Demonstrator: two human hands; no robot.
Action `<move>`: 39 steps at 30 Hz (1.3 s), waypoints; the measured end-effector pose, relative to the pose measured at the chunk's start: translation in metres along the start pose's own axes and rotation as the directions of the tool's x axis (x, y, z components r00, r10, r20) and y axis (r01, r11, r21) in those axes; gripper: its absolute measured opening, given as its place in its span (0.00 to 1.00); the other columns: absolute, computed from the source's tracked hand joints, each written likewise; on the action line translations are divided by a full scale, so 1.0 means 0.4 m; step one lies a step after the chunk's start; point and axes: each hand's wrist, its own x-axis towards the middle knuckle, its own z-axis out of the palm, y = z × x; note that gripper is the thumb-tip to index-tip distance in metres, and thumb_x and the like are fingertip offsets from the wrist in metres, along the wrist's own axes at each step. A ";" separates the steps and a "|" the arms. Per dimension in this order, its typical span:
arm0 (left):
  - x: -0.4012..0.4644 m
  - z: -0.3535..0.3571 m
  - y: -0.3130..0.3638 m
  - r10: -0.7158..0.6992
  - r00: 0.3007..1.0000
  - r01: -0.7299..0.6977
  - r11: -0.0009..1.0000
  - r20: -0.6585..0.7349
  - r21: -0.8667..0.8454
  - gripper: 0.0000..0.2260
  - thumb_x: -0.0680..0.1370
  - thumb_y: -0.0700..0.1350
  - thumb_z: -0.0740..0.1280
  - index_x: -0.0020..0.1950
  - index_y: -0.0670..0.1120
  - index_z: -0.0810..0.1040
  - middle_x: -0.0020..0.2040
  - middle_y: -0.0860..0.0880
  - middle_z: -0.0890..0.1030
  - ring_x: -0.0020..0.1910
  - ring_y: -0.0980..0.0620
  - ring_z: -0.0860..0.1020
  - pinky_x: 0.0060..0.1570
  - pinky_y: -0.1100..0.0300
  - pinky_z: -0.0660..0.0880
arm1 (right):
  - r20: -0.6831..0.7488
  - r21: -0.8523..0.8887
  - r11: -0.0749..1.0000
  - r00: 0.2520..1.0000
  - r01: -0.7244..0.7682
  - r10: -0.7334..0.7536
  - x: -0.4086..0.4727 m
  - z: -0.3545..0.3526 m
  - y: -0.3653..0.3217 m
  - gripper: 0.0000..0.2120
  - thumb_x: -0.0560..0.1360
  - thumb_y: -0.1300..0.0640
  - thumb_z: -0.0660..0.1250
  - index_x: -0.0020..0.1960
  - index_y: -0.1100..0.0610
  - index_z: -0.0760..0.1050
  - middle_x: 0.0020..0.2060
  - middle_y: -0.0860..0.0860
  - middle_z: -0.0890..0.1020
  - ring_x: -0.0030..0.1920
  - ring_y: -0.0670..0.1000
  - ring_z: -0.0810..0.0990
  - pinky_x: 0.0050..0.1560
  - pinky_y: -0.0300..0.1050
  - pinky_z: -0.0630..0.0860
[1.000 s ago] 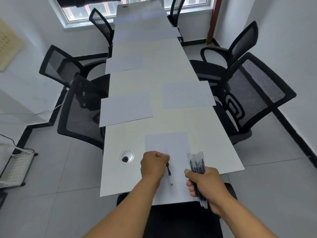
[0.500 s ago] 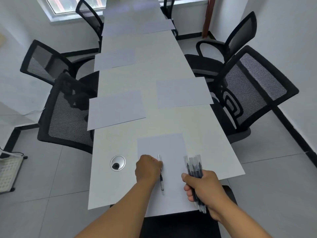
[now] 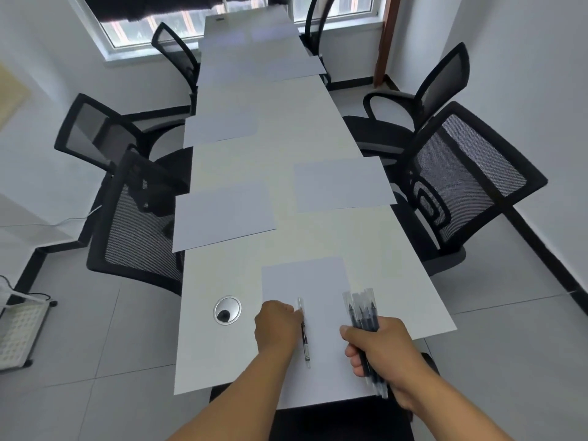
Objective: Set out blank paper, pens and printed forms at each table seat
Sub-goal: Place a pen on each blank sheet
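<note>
Lying on the nearest sheet of paper point(image 3: 307, 283), a single pen point(image 3: 304, 335) is touched near its upper part by the left hand point(image 3: 276, 326); the fingers are curled, though whether they pinch the pen or only rest against it cannot be told; the pen is laid lengthwise, its clear cap pointing away from the person. A bundle of black pens point(image 3: 364, 316) is gripped in the right hand point(image 3: 378, 351), fingers wrapped round the barrels, the capped ends fanned out above the fist and the other ends protruding below it; the bundle is held over the right part of the same sheet. Further sheets are set along the long white table point(image 3: 318, 128): one at the near left seat point(image 3: 222, 214), one at the near right seat point(image 3: 342, 184), one further up on the left point(image 3: 221, 128), and more toward the window end. A round metal cable grommet point(image 3: 227, 310) is sunk in the tabletop left of the left hand; black mesh chairs point(image 3: 458, 183) are ranged along both sides.
</note>
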 end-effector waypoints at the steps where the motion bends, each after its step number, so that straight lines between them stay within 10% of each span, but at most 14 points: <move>1: -0.018 -0.014 0.007 0.006 1.000 -0.006 1.000 -0.001 -0.013 0.20 0.70 0.39 0.67 0.31 0.50 0.56 0.34 0.47 0.60 0.38 0.48 0.57 0.41 0.53 0.56 | 0.002 -0.006 1.000 1.000 0.012 -0.012 -0.016 0.005 -0.011 0.05 0.80 0.61 0.74 0.49 0.64 0.82 0.33 0.58 0.81 0.33 0.55 0.77 0.38 0.50 0.78; 15: -0.372 -0.284 0.088 0.137 0.978 -0.154 0.983 -0.158 -0.096 0.06 0.74 0.37 0.64 0.43 0.37 0.66 0.29 0.43 0.63 0.33 0.37 0.63 0.29 0.57 0.57 | 0.096 -0.048 0.978 0.975 0.205 -0.199 -0.311 0.057 -0.088 0.04 0.79 0.65 0.72 0.51 0.66 0.82 0.32 0.59 0.81 0.34 0.55 0.75 0.36 0.49 0.76; 17: -0.443 -0.327 0.076 0.147 0.971 -0.170 0.979 -0.191 -0.114 0.09 0.75 0.38 0.65 0.34 0.42 0.73 0.32 0.41 0.73 0.35 0.35 0.70 0.45 0.58 0.55 | 0.123 -0.047 0.968 0.963 0.248 -0.241 -0.378 0.062 -0.091 0.02 0.79 0.65 0.72 0.49 0.65 0.82 0.32 0.58 0.81 0.34 0.55 0.76 0.35 0.49 0.76; 18: -0.475 -0.342 0.070 0.155 0.967 -0.180 0.977 -0.200 -0.114 0.06 0.75 0.40 0.66 0.41 0.38 0.80 0.40 0.38 0.79 0.43 0.33 0.77 0.58 0.57 0.71 | 0.130 -0.049 0.963 0.957 0.266 -0.258 -0.406 0.062 -0.091 0.02 0.78 0.65 0.72 0.48 0.64 0.82 0.32 0.58 0.81 0.33 0.55 0.76 0.35 0.49 0.76; 20: -0.551 -0.376 0.053 0.162 0.963 -0.192 0.973 -0.215 -0.129 0.12 0.73 0.46 0.66 0.49 0.39 0.81 0.50 0.41 0.85 0.53 0.37 0.83 0.49 0.47 0.84 | 0.144 -0.041 0.952 0.944 0.304 -0.296 -0.468 0.066 -0.089 0.03 0.78 0.64 0.73 0.48 0.64 0.81 0.32 0.58 0.81 0.33 0.54 0.76 0.35 0.48 0.76; 26: -0.744 -0.469 0.004 0.241 0.919 -0.282 0.955 -0.313 -0.093 0.14 0.75 0.40 0.66 0.33 0.49 0.65 0.24 0.55 0.67 0.29 0.50 0.61 0.35 0.57 0.60 | 0.197 -0.013 0.927 0.910 0.374 -0.364 -0.610 0.125 -0.086 0.07 0.77 0.61 0.75 0.46 0.65 0.81 0.32 0.58 0.82 0.31 0.54 0.75 0.33 0.47 0.74; 32: -0.842 -0.608 -0.078 0.212 0.907 -0.276 0.952 -0.363 -0.134 0.06 0.76 0.47 0.70 0.41 0.51 0.85 0.36 0.56 0.85 0.37 0.50 0.81 0.42 0.52 0.82 | 0.226 0.014 0.914 0.889 0.406 -0.399 -0.710 0.249 -0.071 0.14 0.77 0.56 0.76 0.46 0.69 0.82 0.30 0.56 0.81 0.30 0.55 0.74 0.33 0.47 0.73; 39: -0.890 -0.778 -0.183 0.222 0.881 -0.316 0.934 -0.417 -0.169 0.11 0.80 0.41 0.71 0.40 0.52 0.85 0.39 0.51 0.87 0.44 0.46 0.86 0.50 0.43 0.85 | 0.186 0.087 0.902 0.883 0.422 -0.431 -0.765 0.464 -0.022 0.20 0.77 0.54 0.76 0.48 0.74 0.80 0.30 0.57 0.78 0.30 0.54 0.73 0.34 0.49 0.71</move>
